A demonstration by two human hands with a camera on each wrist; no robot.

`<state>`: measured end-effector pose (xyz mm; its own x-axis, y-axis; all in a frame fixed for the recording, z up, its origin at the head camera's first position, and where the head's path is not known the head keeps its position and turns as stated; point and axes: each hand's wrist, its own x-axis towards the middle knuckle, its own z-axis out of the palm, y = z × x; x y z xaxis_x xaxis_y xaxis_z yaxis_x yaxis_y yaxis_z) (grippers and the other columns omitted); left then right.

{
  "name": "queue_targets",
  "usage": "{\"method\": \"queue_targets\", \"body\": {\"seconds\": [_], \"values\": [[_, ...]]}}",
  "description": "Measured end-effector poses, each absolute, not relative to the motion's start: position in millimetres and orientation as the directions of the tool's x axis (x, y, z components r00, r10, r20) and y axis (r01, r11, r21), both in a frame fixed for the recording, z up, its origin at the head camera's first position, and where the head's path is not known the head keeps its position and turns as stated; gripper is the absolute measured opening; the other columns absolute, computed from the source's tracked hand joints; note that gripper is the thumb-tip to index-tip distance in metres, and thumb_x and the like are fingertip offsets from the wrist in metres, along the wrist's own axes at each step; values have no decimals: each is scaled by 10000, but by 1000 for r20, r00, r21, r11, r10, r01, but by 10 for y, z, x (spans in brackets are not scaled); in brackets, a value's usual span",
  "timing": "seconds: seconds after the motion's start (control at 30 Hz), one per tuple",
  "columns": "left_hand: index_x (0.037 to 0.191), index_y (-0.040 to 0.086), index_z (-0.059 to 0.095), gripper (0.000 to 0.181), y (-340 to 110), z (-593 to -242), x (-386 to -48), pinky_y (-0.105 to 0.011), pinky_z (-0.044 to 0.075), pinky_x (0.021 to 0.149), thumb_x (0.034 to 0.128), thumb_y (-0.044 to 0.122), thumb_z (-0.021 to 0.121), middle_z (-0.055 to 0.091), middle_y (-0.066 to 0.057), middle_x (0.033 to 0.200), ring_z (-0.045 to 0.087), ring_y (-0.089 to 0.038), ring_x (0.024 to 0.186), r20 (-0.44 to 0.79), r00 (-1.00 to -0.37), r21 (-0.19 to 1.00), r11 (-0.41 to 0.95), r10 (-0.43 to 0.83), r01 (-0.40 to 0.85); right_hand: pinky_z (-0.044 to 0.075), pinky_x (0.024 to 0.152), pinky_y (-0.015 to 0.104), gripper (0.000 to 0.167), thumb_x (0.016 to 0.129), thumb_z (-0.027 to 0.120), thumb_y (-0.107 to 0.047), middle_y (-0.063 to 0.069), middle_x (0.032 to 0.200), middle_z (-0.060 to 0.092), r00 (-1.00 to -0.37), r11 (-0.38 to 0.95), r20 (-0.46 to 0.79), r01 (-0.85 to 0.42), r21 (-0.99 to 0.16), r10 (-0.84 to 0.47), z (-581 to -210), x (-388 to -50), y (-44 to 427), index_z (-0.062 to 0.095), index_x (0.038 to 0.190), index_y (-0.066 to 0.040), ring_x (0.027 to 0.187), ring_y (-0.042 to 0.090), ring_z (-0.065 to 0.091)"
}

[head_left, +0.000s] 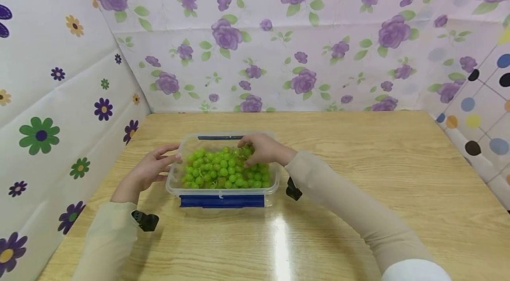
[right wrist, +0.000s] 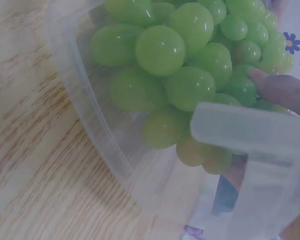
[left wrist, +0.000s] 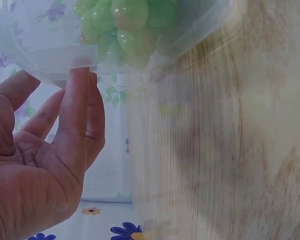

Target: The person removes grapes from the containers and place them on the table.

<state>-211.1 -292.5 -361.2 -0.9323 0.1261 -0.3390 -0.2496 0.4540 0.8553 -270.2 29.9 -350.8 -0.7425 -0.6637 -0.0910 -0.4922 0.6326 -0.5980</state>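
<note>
Three printed sheets (head_left: 255,46) surround the pale wood table (head_left: 378,175). At left, the left hand (head_left: 149,168) has straight, spread fingers, whose tips touch the wall of one container (head_left: 195,191). It stands on the table: clear plastic, rectangular, round-cornered, with blue front latch (head_left: 222,201). Inside lie smooth green grapes (head_left: 223,170). The right hand (head_left: 263,148) bends its fingers among them; whether they grip, I cannot tell. Further right, wood grain reaches the dotted sheet (head_left: 484,135).

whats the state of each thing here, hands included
container: open, upright on the table
near blue clasp: unlatched, hanging down
grapes: heaped inside the container
left hand: fingers extended, touching the container's end
right hand: inside the container, fingers curled on grapes
</note>
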Motion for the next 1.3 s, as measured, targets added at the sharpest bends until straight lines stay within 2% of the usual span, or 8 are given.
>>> {"method": "queue_targets", "body": {"seconds": [0.5, 1.07, 1.3], "values": [[1531, 170, 205, 649, -2940, -3627, -2088, -457, 499, 905, 992, 414, 472, 348, -257, 1474, 456, -424, 1257, -338, -933, 856, 452, 123, -251, 436, 1002, 386, 567, 792, 783, -131, 82, 1338, 553, -713, 569, 11, -568, -595, -701, -3571, -2694, 337, 555, 1309, -81, 1232, 255, 504], [1534, 173, 197, 656, -2918, -3609, -2094, -445, 496, 914, 990, 408, 480, 329, -249, 1486, 440, -423, 1271, -332, -935, 860, 448, 128, -244, 402, 1044, 401, 588, 787, 788, -136, 88, 1348, 546, -723, 536, 103, -592, -602, -683, -3569, -2574, 420, 543, 1316, -52, 1266, 263, 479], [1533, 186, 203, 652, -2927, -3606, -2106, -493, 465, 951, 988, 408, 485, 327, -243, 1487, 429, -425, 1282, -338, -933, 858, 450, 127, -249, 423, 1022, 400, 603, 789, 787, -138, 90, 1349, 543, -741, 540, 130, -587, -603, -659, -3571, -2520, 427, 531, 1328, -50, 1242, 264, 495]]}}
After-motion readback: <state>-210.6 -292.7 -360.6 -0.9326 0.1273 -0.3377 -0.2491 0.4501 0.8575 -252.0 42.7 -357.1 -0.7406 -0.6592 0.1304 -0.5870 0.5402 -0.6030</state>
